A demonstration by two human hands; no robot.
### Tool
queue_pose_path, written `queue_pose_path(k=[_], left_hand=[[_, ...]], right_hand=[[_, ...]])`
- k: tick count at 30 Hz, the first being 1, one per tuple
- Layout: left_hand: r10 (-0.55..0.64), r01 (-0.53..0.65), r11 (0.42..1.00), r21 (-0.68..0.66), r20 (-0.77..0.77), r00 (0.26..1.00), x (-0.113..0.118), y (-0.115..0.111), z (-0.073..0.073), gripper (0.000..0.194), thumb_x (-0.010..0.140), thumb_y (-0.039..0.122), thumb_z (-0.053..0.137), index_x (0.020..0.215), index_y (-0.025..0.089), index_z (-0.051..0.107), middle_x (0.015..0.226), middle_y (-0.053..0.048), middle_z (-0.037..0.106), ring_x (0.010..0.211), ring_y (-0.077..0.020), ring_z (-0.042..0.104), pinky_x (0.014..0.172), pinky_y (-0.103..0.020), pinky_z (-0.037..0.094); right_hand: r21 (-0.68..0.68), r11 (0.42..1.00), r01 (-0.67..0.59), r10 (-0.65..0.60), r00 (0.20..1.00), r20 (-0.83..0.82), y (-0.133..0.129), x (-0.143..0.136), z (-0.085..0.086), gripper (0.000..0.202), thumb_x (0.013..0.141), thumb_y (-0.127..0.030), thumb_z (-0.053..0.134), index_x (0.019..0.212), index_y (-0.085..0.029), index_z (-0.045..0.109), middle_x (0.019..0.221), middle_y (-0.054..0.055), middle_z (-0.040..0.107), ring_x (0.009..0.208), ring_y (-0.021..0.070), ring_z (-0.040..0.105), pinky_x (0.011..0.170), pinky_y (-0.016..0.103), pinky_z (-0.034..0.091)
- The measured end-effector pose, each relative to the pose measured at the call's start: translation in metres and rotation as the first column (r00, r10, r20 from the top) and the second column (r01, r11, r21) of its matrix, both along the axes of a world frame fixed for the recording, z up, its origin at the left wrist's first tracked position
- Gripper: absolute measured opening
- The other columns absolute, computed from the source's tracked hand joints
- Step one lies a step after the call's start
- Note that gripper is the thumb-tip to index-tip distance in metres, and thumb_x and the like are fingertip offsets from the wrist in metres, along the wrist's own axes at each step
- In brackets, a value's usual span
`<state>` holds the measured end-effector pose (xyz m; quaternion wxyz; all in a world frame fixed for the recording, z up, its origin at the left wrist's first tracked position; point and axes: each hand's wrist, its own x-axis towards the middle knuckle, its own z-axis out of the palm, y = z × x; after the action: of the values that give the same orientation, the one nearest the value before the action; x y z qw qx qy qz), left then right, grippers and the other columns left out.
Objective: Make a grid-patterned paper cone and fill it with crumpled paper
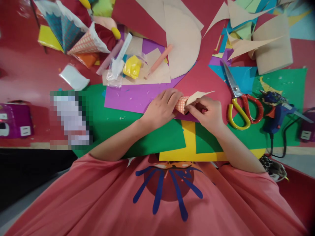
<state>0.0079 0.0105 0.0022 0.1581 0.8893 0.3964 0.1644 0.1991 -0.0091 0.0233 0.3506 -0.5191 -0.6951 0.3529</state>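
A small rolled paper cone (181, 104), orange-checked outside and beige inside, sits between my hands over the purple sheet (128, 98). My left hand (163, 104) is closed around its left part, hiding that end. The fingers of my right hand (206, 109) are bent in at the open right end, pinching the paper edge there. A pointed beige flap (200, 95) sticks out of the cone to the right, above my right fingers. My right fingertips are partly hidden by the paper and the hand itself.
Scissors (236, 93) with red and yellow handles lie right of my right hand, blades pointing away. A blue glue gun (278, 116) with a cord lies farther right. Finished checked cones (85, 39), a yellow clay lump (133, 66), a beige roll (274, 49) and paper scraps crowd the far side.
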Motion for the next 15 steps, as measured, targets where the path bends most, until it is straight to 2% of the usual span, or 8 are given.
queue_pose_path(k=[3, 7, 9, 13, 15], left_hand=[[-0.042, 0.041, 0.999, -0.031, -0.032, 0.999, 0.0, 0.0, -0.001, 0.026, 0.087, 0.019, 0.05, 0.113, 0.015, 0.049, 0.108, -0.012, 0.063, 0.099, -0.0248, 0.063, 0.083, -0.035, 0.051], [-0.084, 0.085, 0.995, -0.059, 0.007, 0.996, 0.001, -0.002, -0.003, 0.027, 0.088, 0.018, 0.047, 0.115, 0.015, 0.048, 0.101, -0.01, 0.065, 0.093, -0.023, 0.063, 0.078, -0.033, 0.05], [-0.076, 0.082, 0.99, -0.111, 0.058, 0.995, 0.0, -0.002, -0.003, 0.027, 0.088, 0.019, 0.048, 0.114, 0.016, 0.047, 0.102, -0.01, 0.064, 0.095, -0.0225, 0.063, 0.078, -0.032, 0.05], [0.014, 0.043, 0.966, -0.254, 0.22, 0.975, -0.003, 0.001, -0.004, 0.036, 0.082, 0.022, 0.056, 0.116, 0.017, 0.044, 0.109, -0.009, 0.063, 0.093, -0.02, 0.064, 0.07, -0.028, 0.05], [0.056, 0.037, 0.953, -0.301, 0.294, 0.954, -0.004, 0.003, -0.005, 0.043, 0.079, 0.022, 0.06, 0.118, 0.018, 0.042, 0.111, -0.007, 0.063, 0.093, -0.0182, 0.064, 0.072, -0.027, 0.051]], right_hand=[[-0.049, 0.998, 0.046, -0.044, 0.998, 0.04, -0.004, 0.0, -0.005, 0.012, 0.082, -0.029, 0.063, 0.08, -0.018, 0.065, 0.062, 0.0, 0.06, 0.052, 0.0096, 0.048, 0.052, 0.025, 0.036], [0.12, 0.993, 0.015, -0.034, 0.988, 0.153, -0.007, -0.003, -0.013, 0.015, 0.083, -0.028, 0.06, 0.076, -0.019, 0.069, 0.064, 0.002, 0.064, 0.055, 0.0113, 0.053, 0.051, 0.025, 0.035], [0.161, 0.987, -0.01, -0.019, 0.984, 0.176, -0.007, -0.005, -0.012, 0.018, 0.087, -0.029, 0.057, 0.078, -0.02, 0.071, 0.07, 0.003, 0.068, 0.059, 0.0132, 0.057, 0.053, 0.026, 0.039], [0.215, 0.97, -0.117, 0.098, 0.99, 0.098, -0.006, -0.001, 0.0, 0.019, 0.092, -0.027, 0.052, 0.099, -0.025, 0.07, 0.099, 0.005, 0.072, 0.089, 0.0187, 0.068, 0.075, 0.032, 0.053], [0.312, 0.945, -0.099, 0.082, 0.994, 0.066, -0.006, 0.005, 0.006, 0.023, 0.092, -0.026, 0.052, 0.11, -0.029, 0.067, 0.11, 0.005, 0.07, 0.1, 0.0202, 0.066, 0.085, 0.034, 0.054]])
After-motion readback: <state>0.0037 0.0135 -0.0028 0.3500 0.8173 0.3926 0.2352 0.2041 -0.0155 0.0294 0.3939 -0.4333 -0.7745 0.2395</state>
